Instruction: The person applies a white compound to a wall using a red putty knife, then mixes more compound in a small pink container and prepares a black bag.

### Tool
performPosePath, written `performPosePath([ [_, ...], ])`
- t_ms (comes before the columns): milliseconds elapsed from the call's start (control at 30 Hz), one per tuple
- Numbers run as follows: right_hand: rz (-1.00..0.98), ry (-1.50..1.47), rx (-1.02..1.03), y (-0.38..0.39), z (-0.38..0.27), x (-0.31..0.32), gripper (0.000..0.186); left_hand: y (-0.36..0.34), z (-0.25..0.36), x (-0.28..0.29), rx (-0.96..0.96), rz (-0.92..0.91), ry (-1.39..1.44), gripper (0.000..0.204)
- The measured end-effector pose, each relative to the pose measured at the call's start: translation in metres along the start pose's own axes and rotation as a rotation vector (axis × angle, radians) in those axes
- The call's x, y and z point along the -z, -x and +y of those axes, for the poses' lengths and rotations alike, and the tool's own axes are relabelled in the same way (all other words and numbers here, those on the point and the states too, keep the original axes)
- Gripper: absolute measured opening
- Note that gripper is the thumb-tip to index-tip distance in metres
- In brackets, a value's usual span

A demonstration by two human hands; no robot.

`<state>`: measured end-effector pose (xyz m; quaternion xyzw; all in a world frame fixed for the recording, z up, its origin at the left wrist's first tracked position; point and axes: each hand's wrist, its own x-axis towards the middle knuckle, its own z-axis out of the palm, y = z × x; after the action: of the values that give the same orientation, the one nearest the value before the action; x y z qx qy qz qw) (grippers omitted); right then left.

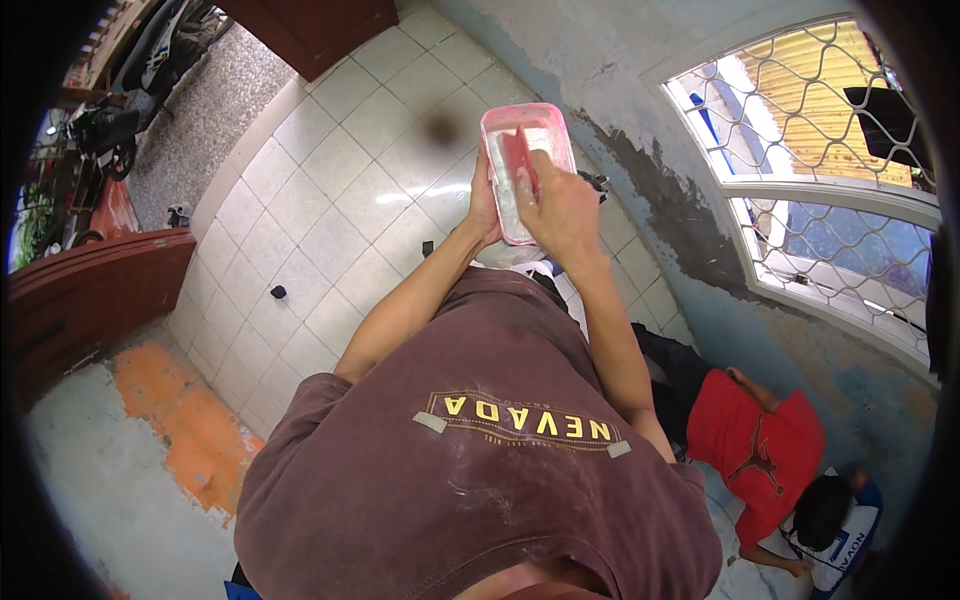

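Observation:
My left hand (483, 203) grips the left side of a pink rectangular tray (535, 110), which holds white, paste-like material. My right hand (560, 210) is closed on a pink flat scraper (517, 148), held inside the tray over the white material. White smudges show on the fingers of my right hand. Both forearms reach up from my body in a brown shirt.
Tiled floor (330, 200) spreads below, with a small dark object (279, 291). Left are wooden doors (90, 295) and a parked motorbike (125, 120) outside. Right are a patched wall (660, 220), a grilled window (820, 190), and another person (750, 450) in red, bending over a white-blue item (850, 540).

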<state>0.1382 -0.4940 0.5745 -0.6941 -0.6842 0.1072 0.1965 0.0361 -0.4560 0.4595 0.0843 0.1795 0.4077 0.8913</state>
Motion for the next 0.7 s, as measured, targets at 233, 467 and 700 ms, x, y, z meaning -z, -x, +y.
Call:
performPosePath([
  [233, 0.002, 0.144, -0.071, -0.007, 0.011, 0.009, 0.020, 0.003, 0.006, 0.000, 0.005, -0.041, 0.065, 0.081],
  [467, -0.078, 0.043, 0.024, -0.008, -0.014, -0.002, 0.019, 0.004, 0.008, 0.007, -0.012, 0.034, 0.031, 0.079],
  [700, 0.019, 0.129, -0.023, -0.021, 0.018, 0.011, 0.018, -0.003, 0.011, -0.004, -0.032, -0.013, 0.011, 0.081],
])
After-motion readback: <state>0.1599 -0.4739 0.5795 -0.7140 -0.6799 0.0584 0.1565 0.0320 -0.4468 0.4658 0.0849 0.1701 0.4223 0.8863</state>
